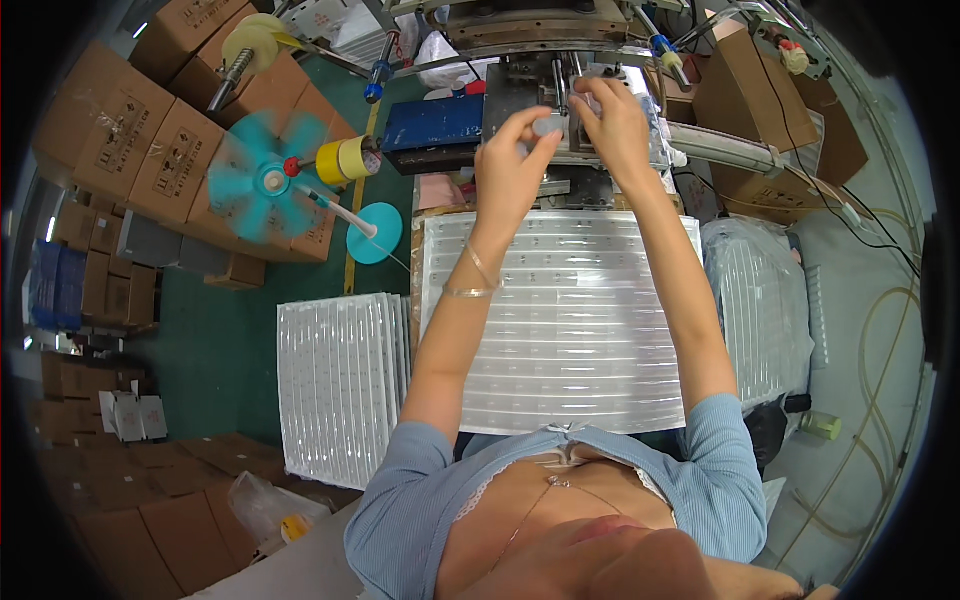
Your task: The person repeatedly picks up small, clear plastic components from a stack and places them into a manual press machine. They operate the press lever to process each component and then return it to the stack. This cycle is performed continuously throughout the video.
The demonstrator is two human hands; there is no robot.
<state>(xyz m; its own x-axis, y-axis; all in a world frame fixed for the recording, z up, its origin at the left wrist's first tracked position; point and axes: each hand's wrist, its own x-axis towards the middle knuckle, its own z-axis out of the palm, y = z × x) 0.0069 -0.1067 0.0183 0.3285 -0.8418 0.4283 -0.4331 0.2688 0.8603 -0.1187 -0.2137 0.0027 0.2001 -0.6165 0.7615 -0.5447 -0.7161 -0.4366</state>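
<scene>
My left hand (513,165) is closed, thumb and index finger pinching a small translucent round piece (547,125). Close beside it, my right hand (617,128) is closed too, its fingertips on a small clear piece (585,101) whose exact kind I cannot make out. Both hands are over the metal work area of a bench machine (508,92). Below my wrists lies a wide sheet (570,320) of clear plastic with rows of small round shapes, and my forearms pass over it.
A dark blue metal box (432,130) stands left of the machine. Further left are a turquoise fan (272,180), yellow tape rolls (345,160) and stacked cartons (130,130). More ribbed plastic sheets (335,385) stand at my left; a plastic-wrapped stack (757,310) is at my right.
</scene>
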